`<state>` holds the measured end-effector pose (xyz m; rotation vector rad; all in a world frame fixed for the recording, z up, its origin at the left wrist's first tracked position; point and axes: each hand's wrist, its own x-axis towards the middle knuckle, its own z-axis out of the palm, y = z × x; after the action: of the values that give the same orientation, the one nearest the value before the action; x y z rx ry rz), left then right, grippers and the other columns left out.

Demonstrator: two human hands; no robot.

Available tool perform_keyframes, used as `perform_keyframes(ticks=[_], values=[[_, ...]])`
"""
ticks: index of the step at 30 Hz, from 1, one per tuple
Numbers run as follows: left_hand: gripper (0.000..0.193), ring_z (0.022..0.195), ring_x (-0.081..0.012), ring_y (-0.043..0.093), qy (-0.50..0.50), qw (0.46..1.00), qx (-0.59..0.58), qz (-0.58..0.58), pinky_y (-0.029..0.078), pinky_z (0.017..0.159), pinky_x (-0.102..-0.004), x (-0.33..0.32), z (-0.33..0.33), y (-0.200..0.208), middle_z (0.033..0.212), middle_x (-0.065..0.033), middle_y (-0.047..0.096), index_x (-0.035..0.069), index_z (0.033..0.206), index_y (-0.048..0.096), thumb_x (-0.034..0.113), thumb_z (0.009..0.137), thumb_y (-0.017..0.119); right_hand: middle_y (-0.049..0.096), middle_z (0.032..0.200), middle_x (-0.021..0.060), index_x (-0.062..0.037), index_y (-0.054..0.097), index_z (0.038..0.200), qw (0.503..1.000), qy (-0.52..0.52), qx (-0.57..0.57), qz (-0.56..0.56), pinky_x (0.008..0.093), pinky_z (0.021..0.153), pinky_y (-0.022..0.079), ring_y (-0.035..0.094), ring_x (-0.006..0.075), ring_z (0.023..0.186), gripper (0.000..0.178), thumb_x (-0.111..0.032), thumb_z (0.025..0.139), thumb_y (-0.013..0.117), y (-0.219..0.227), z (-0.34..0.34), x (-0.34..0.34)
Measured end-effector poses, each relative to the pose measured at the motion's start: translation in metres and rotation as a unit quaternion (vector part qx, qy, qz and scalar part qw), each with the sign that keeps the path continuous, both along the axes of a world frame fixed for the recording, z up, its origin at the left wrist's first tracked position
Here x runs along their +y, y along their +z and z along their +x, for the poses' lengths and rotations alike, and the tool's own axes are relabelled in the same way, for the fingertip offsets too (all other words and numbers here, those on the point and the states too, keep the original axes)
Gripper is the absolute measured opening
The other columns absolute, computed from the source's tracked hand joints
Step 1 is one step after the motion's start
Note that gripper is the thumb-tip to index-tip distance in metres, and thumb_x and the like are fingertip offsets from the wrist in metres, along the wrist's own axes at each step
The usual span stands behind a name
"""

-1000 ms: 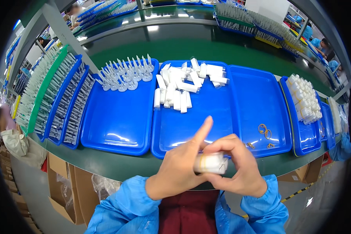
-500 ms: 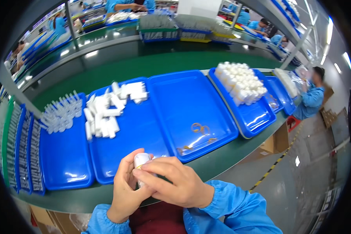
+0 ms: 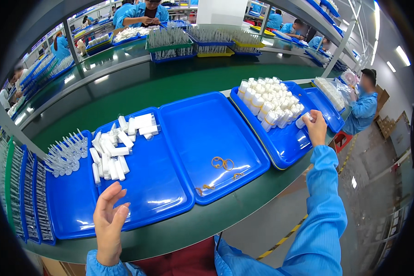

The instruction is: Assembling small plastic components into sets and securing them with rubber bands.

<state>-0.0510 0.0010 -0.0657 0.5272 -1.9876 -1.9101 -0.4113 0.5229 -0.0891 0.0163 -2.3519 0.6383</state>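
Observation:
At the right tray, my right hand (image 3: 315, 128) pinches a small white roll (image 3: 302, 121) at the edge of many like it. Those rolls (image 3: 267, 100) stand packed upright, in clear film, some with a yellowish band. They fill the far part of a blue tray (image 3: 287, 154). My left hand (image 3: 109, 218) is raised empty over the front edge of another blue tray (image 3: 156, 202), its fingers curved and apart. Loose white packets (image 3: 110, 158) lie heaped in that tray's far left part.
Between these trays, a blue tray (image 3: 202, 124) holds several brown rubber bands (image 3: 222, 163). Clear stemmed plastic pieces (image 3: 66, 154) stand in the leftmost tray, beside upright stacked trays (image 3: 25, 193). A co-worker (image 3: 364, 103) sits at the right; others work beyond the green bench.
My hands have parted from around a white roll in front of me. The right hand has reached far right with a roll to the packed rolls; the left has moved left and opened.

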Motion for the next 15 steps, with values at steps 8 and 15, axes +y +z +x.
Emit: perform_keyframes(ticks=[8,15], values=[[0.054,0.124,-0.0242,0.056,0.023,0.995,0.004,-0.093,0.050,0.098,-0.0379,-0.030,0.032,-0.005,0.146,-0.0134,0.050,0.001,0.138,0.053,0.020,0.090,0.071,0.064,0.127,0.0191,-0.0024,0.062,0.131,0.984,0.035,0.109,0.134,0.0405,0.097,0.051,0.061,0.0329,0.117,0.043,-0.014,0.091,0.072,-0.006,-0.011,0.016],[0.033,0.104,-0.0173,0.067,0.078,0.988,-0.002,-0.130,0.053,0.089,-0.0307,-0.081,0.030,-0.002,0.123,-0.0110,0.066,-0.003,0.128,0.059,0.009,0.097,0.065,0.070,0.095,0.0097,-0.0047,0.070,0.110,0.901,0.432,-0.026,0.026,0.0347,0.079,0.052,0.067,0.0234,0.089,0.022,-0.003,0.089,0.071,0.040,0.127,-0.244]])
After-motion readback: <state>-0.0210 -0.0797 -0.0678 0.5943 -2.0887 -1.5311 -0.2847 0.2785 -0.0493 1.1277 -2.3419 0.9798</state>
